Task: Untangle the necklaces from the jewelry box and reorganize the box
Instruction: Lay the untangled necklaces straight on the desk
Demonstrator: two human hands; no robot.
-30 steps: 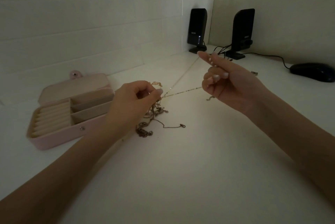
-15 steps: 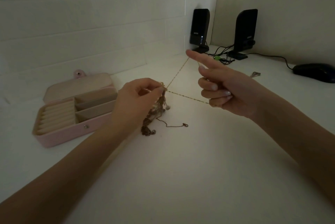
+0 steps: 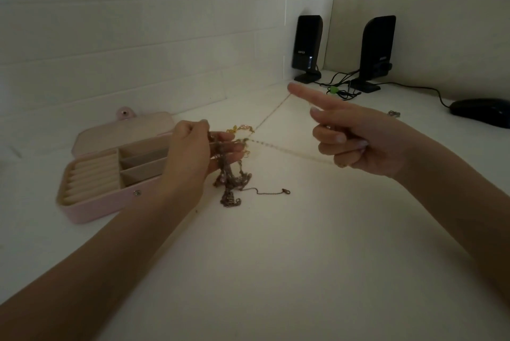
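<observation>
Jewelry box [image 3: 110, 189] lies open at left, right end hidden by left hand [image 3: 193, 155]. Necklace tangle [image 3: 230, 175] is pinched there, lower part on desk [image 3: 276, 271]; links blurred. One chain [image 3: 289, 150] is gripped in right hand [image 3: 356, 139], index extended.

Open pink rectangular jewelry box [image 3: 110, 183] on the white tabletop [image 3: 276, 258], at left. Just right of it, the left hand [image 3: 193, 155], from which a tangled clump of metal chain necklaces [image 3: 230, 178] hangs down to the tabletop. A thin beaded chain [image 3: 289, 150] runs from the clump rightward to the right hand [image 3: 356, 139]. Far right: two black upright speakers [image 3: 307, 48] [image 3: 376, 51] side by side; right of them, a black computer mouse [image 3: 481, 111].
</observation>
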